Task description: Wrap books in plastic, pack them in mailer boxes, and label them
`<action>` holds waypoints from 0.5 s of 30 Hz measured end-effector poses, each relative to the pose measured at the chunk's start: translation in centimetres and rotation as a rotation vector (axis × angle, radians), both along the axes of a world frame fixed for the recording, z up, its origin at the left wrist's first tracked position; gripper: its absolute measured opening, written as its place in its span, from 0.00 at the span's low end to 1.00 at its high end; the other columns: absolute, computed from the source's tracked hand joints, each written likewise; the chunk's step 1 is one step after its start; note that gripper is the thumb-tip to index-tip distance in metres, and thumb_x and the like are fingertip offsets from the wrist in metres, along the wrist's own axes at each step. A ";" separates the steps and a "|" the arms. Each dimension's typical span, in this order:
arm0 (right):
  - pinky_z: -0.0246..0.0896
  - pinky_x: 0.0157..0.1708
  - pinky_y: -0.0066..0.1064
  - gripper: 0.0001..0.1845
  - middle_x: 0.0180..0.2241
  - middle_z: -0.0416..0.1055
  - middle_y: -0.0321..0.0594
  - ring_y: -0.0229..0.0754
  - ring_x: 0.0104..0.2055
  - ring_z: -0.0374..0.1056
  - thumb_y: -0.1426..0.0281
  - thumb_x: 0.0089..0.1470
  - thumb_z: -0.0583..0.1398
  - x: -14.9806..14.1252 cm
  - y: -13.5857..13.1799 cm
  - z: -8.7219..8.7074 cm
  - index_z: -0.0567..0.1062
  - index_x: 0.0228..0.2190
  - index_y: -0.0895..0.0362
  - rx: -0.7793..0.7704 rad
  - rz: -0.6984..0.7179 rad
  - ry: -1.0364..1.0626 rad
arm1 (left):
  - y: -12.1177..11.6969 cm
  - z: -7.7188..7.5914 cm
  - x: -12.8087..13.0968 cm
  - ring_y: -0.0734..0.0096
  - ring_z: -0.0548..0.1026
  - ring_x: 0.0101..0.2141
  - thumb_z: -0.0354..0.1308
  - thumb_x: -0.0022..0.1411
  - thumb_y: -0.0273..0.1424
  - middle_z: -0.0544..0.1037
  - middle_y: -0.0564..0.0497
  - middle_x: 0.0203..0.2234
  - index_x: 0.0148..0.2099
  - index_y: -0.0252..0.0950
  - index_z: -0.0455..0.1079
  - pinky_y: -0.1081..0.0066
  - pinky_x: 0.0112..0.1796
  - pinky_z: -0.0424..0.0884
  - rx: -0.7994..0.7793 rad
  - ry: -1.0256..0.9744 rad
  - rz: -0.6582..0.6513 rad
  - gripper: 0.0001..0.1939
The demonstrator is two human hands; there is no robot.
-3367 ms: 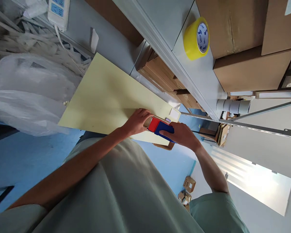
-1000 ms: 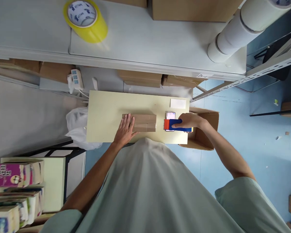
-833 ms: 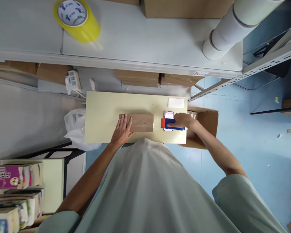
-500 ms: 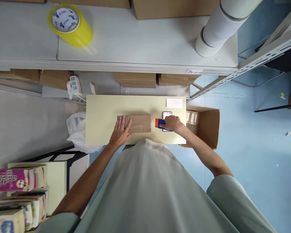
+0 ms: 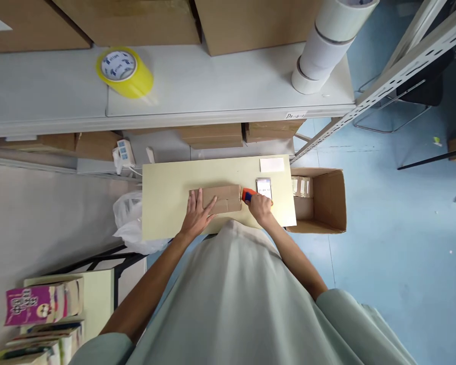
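A small brown cardboard box [image 5: 228, 197] lies lengthwise on the pale yellow table [image 5: 167, 182]. My left hand [image 5: 198, 218] rests on the left part of the box, fingers spread and pressing flat. In my right hand [image 5: 260, 207] is a hand tool with an orange-red head and a blue part [image 5: 247, 194]; its exact kind is hard to make out. The tool's head is at the right end of the box, close to or touching it. A phone [image 5: 264, 186] with a lit screen lies just beyond my right hand.
A white card [image 5: 272, 165] lies at the table's far right. An open carton [image 5: 330, 200] stands right of the table, white plastic bags [image 5: 131, 218] left. Ahead, a grey shelf [image 5: 213, 96] holds yellow tape [image 5: 127, 73], white rolls [image 5: 319, 48] and cartons. Books [image 5: 41, 304] are stacked lower left.
My right hand has moved left and turned, bringing the tool's head to the box's right end. The phone is less covered. The whole view has shifted and tilted slightly.
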State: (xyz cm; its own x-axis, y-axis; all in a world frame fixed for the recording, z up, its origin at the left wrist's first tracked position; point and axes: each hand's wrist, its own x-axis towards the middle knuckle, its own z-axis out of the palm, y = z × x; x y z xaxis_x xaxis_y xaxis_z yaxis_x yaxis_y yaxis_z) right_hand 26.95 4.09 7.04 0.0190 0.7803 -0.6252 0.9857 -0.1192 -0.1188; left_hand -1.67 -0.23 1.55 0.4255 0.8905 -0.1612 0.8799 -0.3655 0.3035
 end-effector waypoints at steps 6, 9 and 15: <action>0.66 0.37 0.36 0.26 0.44 0.82 0.63 0.59 0.47 0.81 0.51 0.75 0.54 1.6 -1.3 0.1 0.75 0.49 0.62 0.216 -0.473 0.177 | 0.0 0.3 0.1 0.24 0.27 0.76 0.66 0.70 0.38 0.30 0.42 0.81 0.77 0.50 0.61 0.22 0.68 0.46 0.023 -0.033 -0.035 0.37; 0.65 0.35 0.36 0.25 0.43 0.82 0.60 0.59 0.44 0.81 0.48 0.74 0.53 0.5 -1.1 -0.1 0.73 0.44 0.58 0.239 -0.557 0.318 | 0.0 1.0 0.3 0.25 0.33 0.77 0.63 0.72 0.39 0.39 0.41 0.81 0.76 0.50 0.64 0.24 0.69 0.46 0.014 -0.079 -0.042 0.33; 0.65 0.36 0.36 0.21 0.41 0.82 0.61 0.60 0.44 0.81 0.49 0.72 0.57 -2.8 -1.2 -1.5 0.70 0.37 0.54 0.313 -0.655 0.410 | -0.3 1.4 0.1 0.33 0.49 0.76 0.57 0.74 0.46 0.55 0.33 0.77 0.75 0.38 0.64 0.39 0.70 0.56 0.054 -0.203 0.277 0.33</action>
State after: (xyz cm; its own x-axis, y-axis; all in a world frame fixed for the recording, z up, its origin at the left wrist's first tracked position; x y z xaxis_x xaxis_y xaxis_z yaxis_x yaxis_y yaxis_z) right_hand 24.15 2.87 5.57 0.3482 0.8292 -0.4373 0.5997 -0.5555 -0.5759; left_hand -1.60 -0.52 2.97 0.1847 0.9817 -0.0471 0.8715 -0.1414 0.4695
